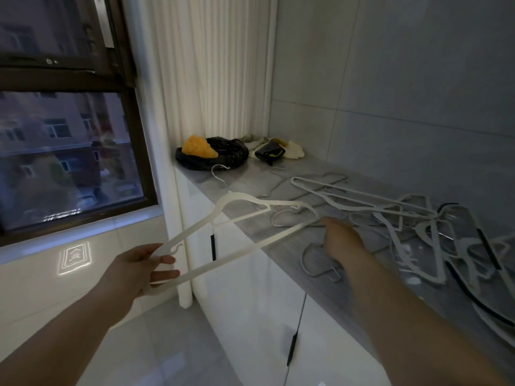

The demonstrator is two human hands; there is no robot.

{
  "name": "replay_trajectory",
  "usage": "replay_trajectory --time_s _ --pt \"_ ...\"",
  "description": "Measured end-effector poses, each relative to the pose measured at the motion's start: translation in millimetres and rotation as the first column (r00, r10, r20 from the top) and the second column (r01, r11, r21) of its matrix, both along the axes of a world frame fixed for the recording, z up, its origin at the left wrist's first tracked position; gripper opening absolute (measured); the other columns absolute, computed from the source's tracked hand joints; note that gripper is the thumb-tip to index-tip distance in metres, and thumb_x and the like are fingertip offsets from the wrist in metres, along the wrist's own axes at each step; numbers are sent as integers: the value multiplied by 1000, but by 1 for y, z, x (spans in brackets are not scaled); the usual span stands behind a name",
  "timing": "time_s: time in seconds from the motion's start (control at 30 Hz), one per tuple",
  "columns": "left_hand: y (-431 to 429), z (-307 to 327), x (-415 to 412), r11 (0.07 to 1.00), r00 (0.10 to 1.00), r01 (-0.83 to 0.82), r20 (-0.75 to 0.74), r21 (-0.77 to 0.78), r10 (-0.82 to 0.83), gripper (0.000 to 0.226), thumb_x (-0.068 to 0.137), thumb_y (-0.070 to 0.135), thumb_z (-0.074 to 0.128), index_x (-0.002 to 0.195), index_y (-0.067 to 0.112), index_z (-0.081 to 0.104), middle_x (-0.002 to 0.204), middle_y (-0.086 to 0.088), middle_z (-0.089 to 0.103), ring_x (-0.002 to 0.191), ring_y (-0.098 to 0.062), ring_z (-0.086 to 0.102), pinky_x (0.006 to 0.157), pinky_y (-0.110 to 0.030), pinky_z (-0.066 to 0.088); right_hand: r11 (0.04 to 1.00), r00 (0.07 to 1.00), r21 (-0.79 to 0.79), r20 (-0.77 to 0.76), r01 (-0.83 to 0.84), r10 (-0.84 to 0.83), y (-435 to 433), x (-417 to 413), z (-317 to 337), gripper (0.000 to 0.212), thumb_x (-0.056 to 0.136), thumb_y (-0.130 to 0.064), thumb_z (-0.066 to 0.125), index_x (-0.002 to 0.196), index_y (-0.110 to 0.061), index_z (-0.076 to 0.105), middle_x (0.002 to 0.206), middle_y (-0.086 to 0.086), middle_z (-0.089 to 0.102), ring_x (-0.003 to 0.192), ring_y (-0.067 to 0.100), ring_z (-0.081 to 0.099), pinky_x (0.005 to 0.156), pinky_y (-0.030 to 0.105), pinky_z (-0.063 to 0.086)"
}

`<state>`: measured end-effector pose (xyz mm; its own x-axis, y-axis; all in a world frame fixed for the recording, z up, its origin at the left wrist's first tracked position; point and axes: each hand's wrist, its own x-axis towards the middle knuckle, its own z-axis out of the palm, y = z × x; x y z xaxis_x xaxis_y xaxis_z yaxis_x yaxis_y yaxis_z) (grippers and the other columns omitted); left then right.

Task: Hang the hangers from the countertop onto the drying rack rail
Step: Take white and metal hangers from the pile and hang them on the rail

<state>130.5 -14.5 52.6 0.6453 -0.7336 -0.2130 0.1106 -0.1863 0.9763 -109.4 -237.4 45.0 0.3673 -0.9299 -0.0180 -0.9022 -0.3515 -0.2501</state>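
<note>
My left hand (139, 270) grips one end of a white plastic hanger (239, 215) held out in the air beside the counter, its metal hook pointing toward the far end. My right hand (344, 242) rests on the grey countertop (250, 185) at the hanger's other end, on a pile of hangers (404, 218); whether its fingers close on anything is hidden. Several white, grey and black hangers lie tangled across the counter to the right. No drying rack rail is in view.
A black bag with something orange (211, 153) and crumpled cloths (274, 150) sit at the counter's far end. White cabinet doors (250, 288) stand below the counter. A dark window (69, 151) fills the left wall, and white curtains hang behind.
</note>
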Motion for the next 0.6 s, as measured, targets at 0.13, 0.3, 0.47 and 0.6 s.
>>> replay_trajectory --time_s 0.13,0.3,0.47,0.6 --pt "-5 -6 14 1000 1000 1 -1 -16 -1 29 95 -2 32 92 12 57 85 -8 60 74 -27 60 65 -34 50 998 998 21 -24 58 -57 -16 5 -5 50 96 -14 40 144 -10 26 150 11 31 136 28 32 110 33 28" --pt "-9 -10 25 999 1000 -11 8 -50 12 27 95 -2 33 105 10 55 84 -8 60 48 -12 68 46 -20 55 997 998 19 -7 69 -69 -24 7 -13 41 95 -8 37 137 -7 37 142 13 40 129 30 39 105 35 36" --pt "5 9 32 991 1000 -12 21 -132 15 29 95 -4 31 100 11 55 79 -10 61 48 -12 68 45 -21 56 985 992 -141 86 100 -89 -19 7 1 46 92 -5 39 138 -7 36 143 15 39 129 31 37 105 33 30" --pt "27 31 30 985 999 -7 52 -174 17 33 95 -2 31 90 16 59 68 -2 67 49 -11 68 45 -20 55 969 936 -245 347 31 58 -3 11 32 51 91 -12 51 139 -4 34 143 18 36 128 33 35 104 35 30"
